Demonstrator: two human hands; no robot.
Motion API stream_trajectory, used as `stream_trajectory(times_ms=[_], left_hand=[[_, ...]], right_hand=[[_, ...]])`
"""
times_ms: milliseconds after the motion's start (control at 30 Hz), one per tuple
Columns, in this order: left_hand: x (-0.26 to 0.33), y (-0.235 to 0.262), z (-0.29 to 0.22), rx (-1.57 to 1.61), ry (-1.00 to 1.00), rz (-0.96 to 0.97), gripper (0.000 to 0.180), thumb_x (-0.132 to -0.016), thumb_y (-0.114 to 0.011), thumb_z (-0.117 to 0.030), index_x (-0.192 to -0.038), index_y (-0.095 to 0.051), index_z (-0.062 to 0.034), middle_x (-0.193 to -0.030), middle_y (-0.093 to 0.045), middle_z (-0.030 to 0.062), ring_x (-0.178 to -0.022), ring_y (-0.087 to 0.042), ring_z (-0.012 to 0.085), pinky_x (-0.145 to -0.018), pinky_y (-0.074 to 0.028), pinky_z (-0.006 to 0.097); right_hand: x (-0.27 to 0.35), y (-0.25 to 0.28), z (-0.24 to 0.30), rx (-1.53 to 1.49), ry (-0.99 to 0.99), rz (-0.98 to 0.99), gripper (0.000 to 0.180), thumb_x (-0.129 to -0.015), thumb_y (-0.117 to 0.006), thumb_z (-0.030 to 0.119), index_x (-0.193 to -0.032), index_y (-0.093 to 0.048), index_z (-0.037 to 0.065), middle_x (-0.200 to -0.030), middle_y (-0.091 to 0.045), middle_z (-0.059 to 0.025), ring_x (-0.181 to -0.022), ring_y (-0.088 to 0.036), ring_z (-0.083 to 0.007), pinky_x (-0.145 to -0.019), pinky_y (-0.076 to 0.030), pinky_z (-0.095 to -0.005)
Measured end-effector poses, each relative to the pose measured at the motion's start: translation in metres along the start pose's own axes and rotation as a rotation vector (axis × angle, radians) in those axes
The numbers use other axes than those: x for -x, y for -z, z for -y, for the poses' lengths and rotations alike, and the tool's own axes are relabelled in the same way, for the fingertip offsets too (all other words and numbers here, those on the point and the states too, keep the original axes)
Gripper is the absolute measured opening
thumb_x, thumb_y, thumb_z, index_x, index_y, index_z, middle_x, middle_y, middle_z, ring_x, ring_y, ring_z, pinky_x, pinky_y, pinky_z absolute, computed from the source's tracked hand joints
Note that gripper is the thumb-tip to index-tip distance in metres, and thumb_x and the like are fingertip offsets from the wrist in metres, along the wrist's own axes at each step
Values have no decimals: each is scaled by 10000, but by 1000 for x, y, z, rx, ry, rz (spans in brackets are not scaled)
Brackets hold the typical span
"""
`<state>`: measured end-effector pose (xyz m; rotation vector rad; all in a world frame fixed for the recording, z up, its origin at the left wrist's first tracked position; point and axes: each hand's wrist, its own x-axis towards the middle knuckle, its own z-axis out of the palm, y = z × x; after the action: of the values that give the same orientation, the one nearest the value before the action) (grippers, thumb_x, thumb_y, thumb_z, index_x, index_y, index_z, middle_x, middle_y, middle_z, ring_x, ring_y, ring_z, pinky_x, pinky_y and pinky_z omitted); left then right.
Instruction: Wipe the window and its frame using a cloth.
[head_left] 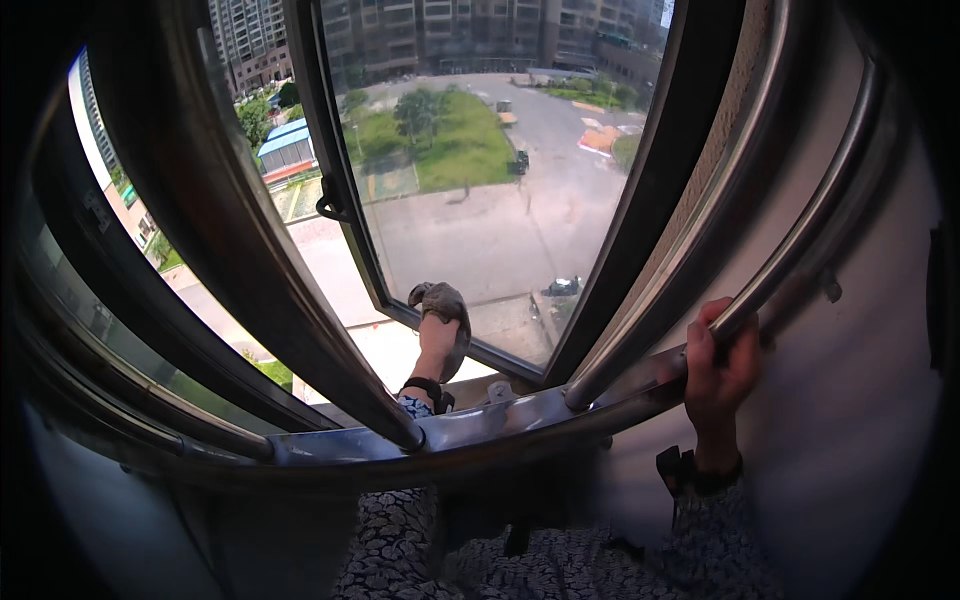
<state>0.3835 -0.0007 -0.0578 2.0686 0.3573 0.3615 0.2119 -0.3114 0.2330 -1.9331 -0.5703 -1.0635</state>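
Beyond the metal guard bars, my left hand is closed on a crumpled grey-brown cloth. The cloth rests at the lower left corner of the glass pane, over the dark window frame. My left forearm reaches out between two bars above the lower rail. At the right, my right hand is wrapped round a thin metal bar of the guard, its fingers curled over the bar. Both wrists wear dark bands, and my sleeves are dark with a pale pattern.
Thick upright bars stand close on the left, with another bar right of the sash. The sash is swung outward and has a dark handle on its left side. A white wall lies right. Far below are a road and lawn.
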Motion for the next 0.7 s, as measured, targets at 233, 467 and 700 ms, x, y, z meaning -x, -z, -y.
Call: stream_trajectory(times_ms=[233,467,700], left_hand=[[16,19,-92,524,-292,182,205,-818,-611,-98,-989,-641,10,-914,-655,46,-835,-602,129,-776,-483,293],[26,41,-156,591,-458,230,229,-793,-632,-61,-1012,-625,5,-909,-667,84,-862,-625,153,-772,-502,299],[-5,15,-29,232,-47,34,370,-749,-659,-125,-1088,-598,10,-1027,-655,156,-963,-632,238,-851,-491,329]], right_hand=[[2,-6,4,-8,-36,-40,119,-821,-562,56,-926,-525,10,-796,-521,-41,-660,-489,-106,-621,-426,-243],[6,-8,3,-45,-36,-38,108,-820,-556,84,-889,-525,8,-808,-489,-41,-672,-456,-115,-624,-404,-243],[8,-8,1,-110,-86,-47,160,-820,-559,78,-952,-505,5,-873,-500,-46,-717,-466,-114,-674,-412,-243]])
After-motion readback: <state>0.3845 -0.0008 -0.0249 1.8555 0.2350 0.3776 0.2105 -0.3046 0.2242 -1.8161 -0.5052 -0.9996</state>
